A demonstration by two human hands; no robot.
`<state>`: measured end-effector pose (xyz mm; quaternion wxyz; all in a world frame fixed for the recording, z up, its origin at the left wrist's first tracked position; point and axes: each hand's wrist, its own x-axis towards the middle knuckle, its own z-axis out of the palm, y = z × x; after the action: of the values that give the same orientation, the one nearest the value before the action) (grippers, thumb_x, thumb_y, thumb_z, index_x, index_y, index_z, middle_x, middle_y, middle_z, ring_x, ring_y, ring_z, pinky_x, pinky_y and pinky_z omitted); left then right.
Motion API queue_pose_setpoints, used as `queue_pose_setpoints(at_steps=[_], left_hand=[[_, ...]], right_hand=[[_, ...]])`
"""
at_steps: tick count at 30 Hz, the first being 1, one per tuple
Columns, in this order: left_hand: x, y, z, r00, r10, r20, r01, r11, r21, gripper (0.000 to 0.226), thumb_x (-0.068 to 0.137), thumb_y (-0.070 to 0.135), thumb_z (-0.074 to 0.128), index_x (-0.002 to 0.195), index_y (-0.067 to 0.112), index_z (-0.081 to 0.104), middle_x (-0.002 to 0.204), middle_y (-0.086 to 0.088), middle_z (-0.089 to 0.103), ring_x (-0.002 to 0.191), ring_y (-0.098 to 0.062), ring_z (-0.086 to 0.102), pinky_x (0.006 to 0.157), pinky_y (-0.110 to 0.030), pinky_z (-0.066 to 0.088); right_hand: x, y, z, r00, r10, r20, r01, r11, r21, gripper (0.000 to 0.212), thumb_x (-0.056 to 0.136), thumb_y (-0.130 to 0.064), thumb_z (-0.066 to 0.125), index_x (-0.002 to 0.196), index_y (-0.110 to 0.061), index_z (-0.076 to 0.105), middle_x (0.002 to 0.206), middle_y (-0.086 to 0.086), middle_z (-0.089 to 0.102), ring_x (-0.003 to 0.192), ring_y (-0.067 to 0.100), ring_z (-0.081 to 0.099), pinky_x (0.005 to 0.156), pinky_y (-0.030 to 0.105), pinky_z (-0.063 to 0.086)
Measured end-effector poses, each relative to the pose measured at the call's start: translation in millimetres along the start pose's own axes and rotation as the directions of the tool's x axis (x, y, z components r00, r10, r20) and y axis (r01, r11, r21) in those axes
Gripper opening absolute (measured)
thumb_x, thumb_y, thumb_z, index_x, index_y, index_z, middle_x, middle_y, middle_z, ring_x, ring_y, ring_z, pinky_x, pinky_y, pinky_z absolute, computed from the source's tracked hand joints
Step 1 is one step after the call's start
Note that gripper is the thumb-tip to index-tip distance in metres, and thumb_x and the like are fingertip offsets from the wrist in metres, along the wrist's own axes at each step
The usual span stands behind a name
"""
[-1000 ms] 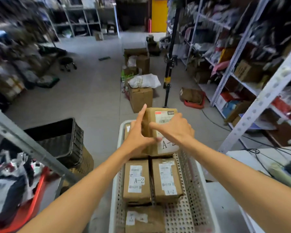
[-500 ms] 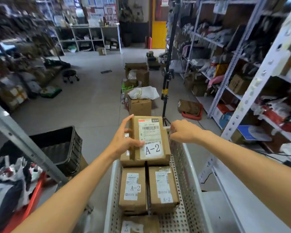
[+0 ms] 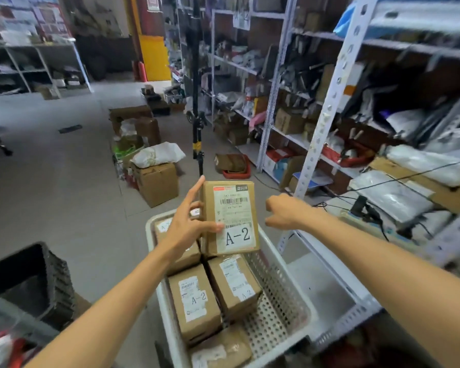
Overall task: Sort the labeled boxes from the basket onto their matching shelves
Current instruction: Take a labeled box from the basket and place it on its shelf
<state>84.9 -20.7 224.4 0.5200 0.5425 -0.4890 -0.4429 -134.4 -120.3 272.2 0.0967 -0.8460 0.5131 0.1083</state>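
My left hand (image 3: 187, 225) grips a brown cardboard box (image 3: 230, 216) with a white "A-2" label, lifted above the white perforated basket (image 3: 284, 296), thumb across its face. To the right of the box my right hand (image 3: 282, 212) hovers apart from it, fingers loosely curled and holding nothing. Inside the basket lie more labeled boxes: one marked A-2 (image 3: 194, 305), another beside it (image 3: 235, 284), one at the far left under my hand (image 3: 165, 227), one at the near end (image 3: 221, 353).
White metal shelving (image 3: 327, 110) full of parcels runs along the right. A black crate (image 3: 35, 282) sits on the left. Cardboard boxes (image 3: 157, 181) and a black stand pole (image 3: 197, 115) are on the floor ahead. A white shelf surface (image 3: 329, 293) lies beside the basket.
The right hand let go of the A-2 box and moved off to the right. The left hand alone lifted the box higher, and the view swung right toward the shelving.
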Motion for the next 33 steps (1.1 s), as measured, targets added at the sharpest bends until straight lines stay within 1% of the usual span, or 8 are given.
queue_pose_setpoints(at_steps=[7,12,15,19,23,26,28,33], left_hand=[[-25.9,5.6,39.4,0.969,-0.008,0.246,0.001,1.000,0.027,0.103,0.058,0.016,0.085,0.132,0.065,0.033,0.127,-0.007,0.052,0.106,-0.024,0.064,0.086,-0.048,0.056],[-53.7,8.2,69.5,0.935,0.021,0.354,-0.040,0.998,0.045,0.103,0.058,0.018,0.086,0.130,0.068,0.031,0.123,0.002,0.051,0.105,-0.017,0.062,0.072,-0.027,0.058],[-71.3,14.2,97.4,0.912,0.030,0.410,-0.047,0.998,0.029,0.103,0.060,0.011,0.085,0.131,0.064,0.033,0.124,-0.001,0.053,0.105,-0.017,0.063,0.079,-0.036,0.058],[-98.3,33.9,157.4,0.866,0.064,0.496,-0.074,0.997,0.000,0.099,0.052,0.014,0.085,0.129,0.058,0.040,0.118,0.009,0.056,0.109,-0.015,0.060,0.084,-0.042,0.057],[-142.2,48.3,238.5,0.796,0.155,0.585,-0.150,0.987,-0.057,0.099,0.049,0.019,0.086,0.131,0.053,0.042,0.119,0.013,0.057,0.109,-0.008,0.059,0.080,-0.031,0.056],[-184.1,67.4,311.2,0.684,0.254,0.684,-0.226,0.965,-0.133,0.097,0.052,0.017,0.085,0.133,0.048,0.042,0.121,0.006,0.057,0.102,0.002,0.061,0.075,-0.016,0.053],[-213.7,81.5,359.0,0.597,0.280,0.752,-0.229,0.958,-0.174,0.097,0.053,0.016,0.084,0.133,0.051,0.041,0.123,0.004,0.057,0.106,-0.007,0.062,0.080,-0.027,0.057],[-287.7,106.1,470.6,0.414,0.342,0.844,-0.186,0.939,-0.289,0.098,0.049,0.025,0.083,0.135,0.047,0.040,0.124,-0.004,0.058,0.111,-0.018,0.061,0.081,-0.037,0.057]], right_hand=[[-86.6,32.2,1.8,0.985,0.171,0.023,-0.173,0.983,0.057,0.030,0.083,-0.028,0.058,0.105,-0.007,0.058,0.109,0.014,0.062,0.094,0.029,0.060,0.082,0.042,0.054],[-152.6,51.7,2.5,0.957,0.281,0.067,-0.288,0.947,0.142,0.045,0.082,-0.032,0.062,0.115,-0.001,0.061,0.119,0.020,0.061,0.109,0.035,0.059,0.094,0.049,0.049],[-197.2,61.9,13.3,0.939,0.330,0.093,-0.342,0.925,0.167,0.042,0.084,-0.032,0.060,0.115,-0.003,0.061,0.117,0.016,0.062,0.105,0.032,0.060,0.091,0.046,0.050],[-273.7,91.1,29.2,0.919,0.387,0.079,-0.395,0.899,0.190,0.024,0.080,-0.025,0.060,0.079,-0.001,0.057,0.077,0.013,0.057,0.072,0.029,0.055,0.063,0.038,0.045],[-369.3,128.6,49.0,0.852,0.518,0.077,-0.520,0.823,0.229,0.042,0.086,-0.028,0.059,0.112,0.005,0.061,0.110,0.022,0.064,0.102,0.035,0.060,0.085,0.043,0.050],[-452.9,160.6,70.7,0.792,0.603,0.098,-0.609,0.764,0.214,0.038,0.088,-0.029,0.059,0.105,0.006,0.061,0.101,0.020,0.065,0.090,0.032,0.062,0.066,0.037,0.047],[-511.6,180.2,84.3,0.716,0.689,0.109,-0.693,0.686,0.222,0.024,0.085,-0.029,0.061,0.082,-0.006,0.057,0.081,0.009,0.061,0.074,0.025,0.058,0.054,0.030,0.041],[-658.9,206.7,113.7,0.511,0.851,0.124,-0.849,0.477,0.229,0.031,0.089,-0.031,0.059,0.111,-0.010,0.057,0.110,0.009,0.060,0.098,0.026,0.059,0.086,0.038,0.051]])
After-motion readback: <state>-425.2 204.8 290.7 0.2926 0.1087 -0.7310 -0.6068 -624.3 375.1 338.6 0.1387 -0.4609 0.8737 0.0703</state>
